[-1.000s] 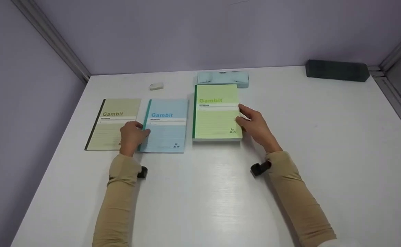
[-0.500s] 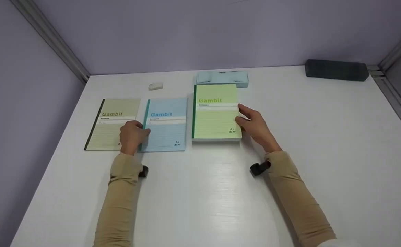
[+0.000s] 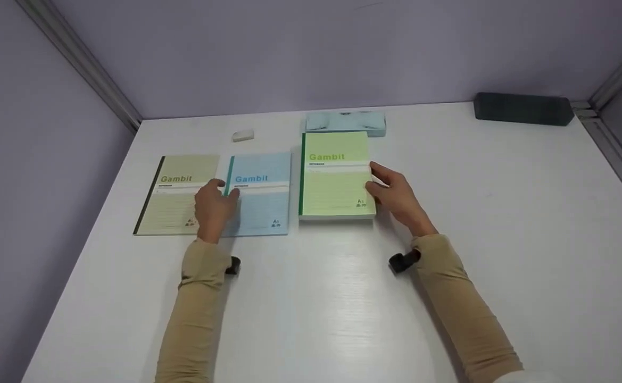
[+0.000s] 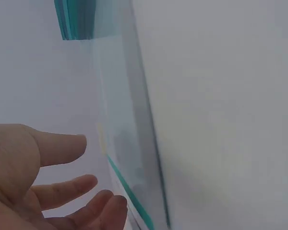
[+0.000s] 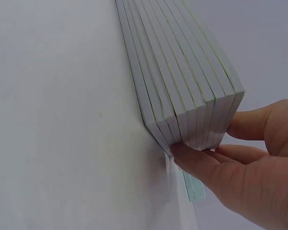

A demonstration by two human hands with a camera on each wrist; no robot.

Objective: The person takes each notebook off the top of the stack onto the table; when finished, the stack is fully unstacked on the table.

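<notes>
In the head view, three sets of notebooks lie on the worktop (image 3: pixel 311 303): an olive notebook (image 3: pixel 175 205) at left, a blue notebook (image 3: pixel 260 213) in the middle, and a stack of green notebooks (image 3: pixel 337 194) to its right. Two containers stand along the far side: a pale blue box (image 3: pixel 345 122) just beyond the stack and a dark case (image 3: pixel 523 109) at far right. Both look closed, contents hidden. A small pale block (image 3: pixel 243 135) lies at far left. The left hand (image 3: pixel 215 207) is over the gap between the olive and blue notebooks. Since half a second ago it has shifted slightly right and its fingers have spread; the blue notebook sits straighter than a second ago. The right hand (image 3: pixel 393 194) holds the stack's right edge, as before.

In the left wrist view, thumb and fingers are wide apart, fingertips near the blue notebook; contact cannot be told.

In the right wrist view, fingers grip the right side of the stack, several notebooks thick.
</notes>
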